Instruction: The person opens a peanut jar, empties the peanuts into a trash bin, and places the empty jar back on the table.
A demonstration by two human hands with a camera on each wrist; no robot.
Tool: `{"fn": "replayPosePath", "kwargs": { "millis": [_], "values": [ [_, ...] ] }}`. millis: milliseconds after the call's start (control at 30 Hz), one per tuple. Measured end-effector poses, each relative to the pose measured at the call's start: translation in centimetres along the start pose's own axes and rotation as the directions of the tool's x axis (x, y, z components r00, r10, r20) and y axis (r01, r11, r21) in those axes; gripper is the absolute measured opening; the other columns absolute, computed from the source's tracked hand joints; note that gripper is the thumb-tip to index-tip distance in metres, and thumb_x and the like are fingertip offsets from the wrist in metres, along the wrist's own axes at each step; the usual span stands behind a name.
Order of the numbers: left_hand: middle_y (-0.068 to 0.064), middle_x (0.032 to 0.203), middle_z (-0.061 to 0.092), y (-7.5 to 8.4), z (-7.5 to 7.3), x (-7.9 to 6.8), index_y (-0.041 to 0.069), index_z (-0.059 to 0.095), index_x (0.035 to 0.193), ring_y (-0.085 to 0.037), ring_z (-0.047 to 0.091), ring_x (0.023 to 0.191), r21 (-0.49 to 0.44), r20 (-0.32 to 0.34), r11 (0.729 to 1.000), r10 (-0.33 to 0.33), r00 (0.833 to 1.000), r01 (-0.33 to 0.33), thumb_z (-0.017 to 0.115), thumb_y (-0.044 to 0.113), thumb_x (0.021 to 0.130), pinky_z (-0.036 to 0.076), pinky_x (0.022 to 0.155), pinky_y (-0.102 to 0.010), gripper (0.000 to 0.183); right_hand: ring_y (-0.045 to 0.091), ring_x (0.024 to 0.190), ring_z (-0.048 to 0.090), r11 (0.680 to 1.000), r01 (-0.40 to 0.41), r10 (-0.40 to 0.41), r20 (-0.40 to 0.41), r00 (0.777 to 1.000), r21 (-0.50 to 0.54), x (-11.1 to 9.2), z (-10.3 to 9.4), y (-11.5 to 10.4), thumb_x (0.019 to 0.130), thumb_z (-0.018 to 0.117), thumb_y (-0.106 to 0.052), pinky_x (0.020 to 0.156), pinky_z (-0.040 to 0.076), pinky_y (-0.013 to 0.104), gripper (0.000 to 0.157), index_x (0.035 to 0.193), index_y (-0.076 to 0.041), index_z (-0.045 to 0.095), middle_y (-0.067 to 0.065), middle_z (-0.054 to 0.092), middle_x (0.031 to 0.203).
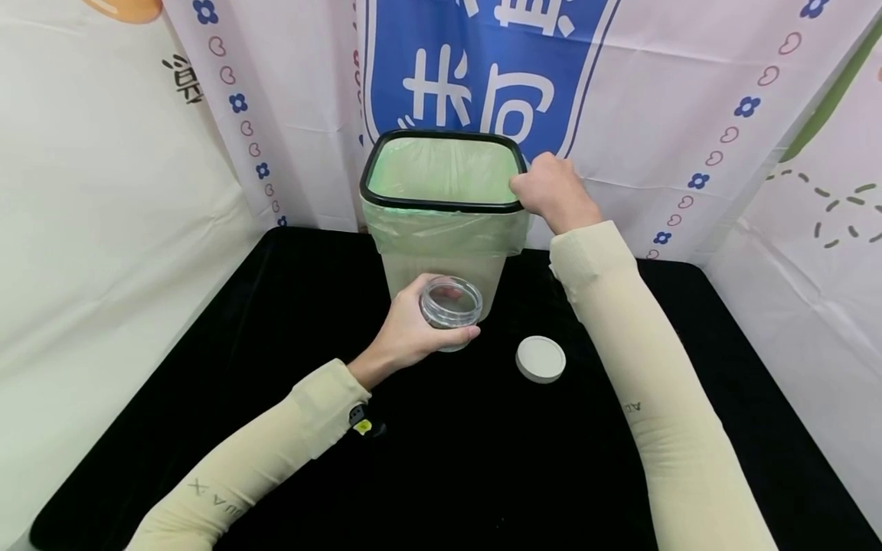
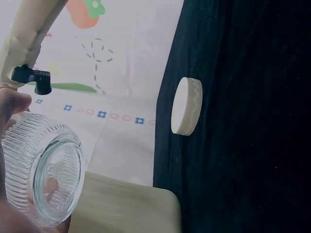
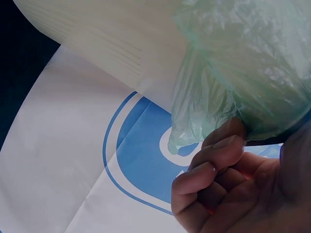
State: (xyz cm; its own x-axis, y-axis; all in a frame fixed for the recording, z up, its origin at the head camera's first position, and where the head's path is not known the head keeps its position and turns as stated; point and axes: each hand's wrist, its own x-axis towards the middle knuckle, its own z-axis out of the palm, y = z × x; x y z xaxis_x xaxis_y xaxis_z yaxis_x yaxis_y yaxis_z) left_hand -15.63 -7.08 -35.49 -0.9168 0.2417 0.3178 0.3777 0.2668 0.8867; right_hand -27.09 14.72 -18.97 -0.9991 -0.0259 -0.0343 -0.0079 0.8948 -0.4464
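My left hand grips a clear glass jar in front of the bin, its uncovered mouth facing up. In the left wrist view the ribbed side and round base of the jar show. My right hand holds the right side of the black rim of a pale trash bin. A thin green bag lines the bin and folds over its outside. In the right wrist view, the fingers curl beside the bag's edge; the thumb is hidden.
A round white lid lies on the black-covered table, right of the jar. Behind the bin hangs a printed curtain with a blue sign, and pale cloth walls stand at both sides.
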Motion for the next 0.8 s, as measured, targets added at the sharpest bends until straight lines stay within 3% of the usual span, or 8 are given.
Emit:
{"fn": "replayPosePath", "kwargs": {
  "millis": [333,567,800],
  "values": [
    [-0.003,0.123,0.071,-1.2,0.6,0.3,0.014,0.062,0.129,-0.021,0.07,0.111,0.056,-0.008,0.998,-0.027,1.0,0.027,0.097,0.032,0.073,0.056,0.102,-0.041,0.068,0.02,0.06,0.044,1.0,0.007,-0.007,-0.007,1.0,0.01,0.0,0.1,0.1,0.097,0.043,-0.022,0.058,0.042,0.034,0.019,0.081,-0.013,0.045,0.006,0.045,0.078],
    [-0.006,0.128,0.071,-2.4,0.5,0.1,0.013,0.059,0.135,-0.024,0.07,0.119,0.051,0.034,0.997,-0.063,0.997,0.062,0.095,0.031,0.076,0.057,0.105,-0.043,0.072,0.021,0.064,0.046,1.0,-0.001,0.001,-0.005,1.0,0.014,0.0,0.1,0.1,0.099,0.043,-0.023,0.061,0.043,0.035,0.02,0.082,-0.013,0.045,0.007,0.046,0.08],
    [-0.007,0.129,0.072,-3.7,0.5,-0.1,0.013,0.059,0.137,-0.025,0.07,0.12,0.079,0.037,0.992,-0.105,0.994,0.102,0.095,0.033,0.077,0.057,0.105,-0.045,0.073,0.018,0.057,0.039,1.0,0.001,0.0,-0.003,1.0,0.026,0.0,0.2,0.2,0.098,0.043,-0.021,0.056,0.039,0.034,0.021,0.079,-0.013,0.044,0.004,0.041,0.072]
  ]
}}
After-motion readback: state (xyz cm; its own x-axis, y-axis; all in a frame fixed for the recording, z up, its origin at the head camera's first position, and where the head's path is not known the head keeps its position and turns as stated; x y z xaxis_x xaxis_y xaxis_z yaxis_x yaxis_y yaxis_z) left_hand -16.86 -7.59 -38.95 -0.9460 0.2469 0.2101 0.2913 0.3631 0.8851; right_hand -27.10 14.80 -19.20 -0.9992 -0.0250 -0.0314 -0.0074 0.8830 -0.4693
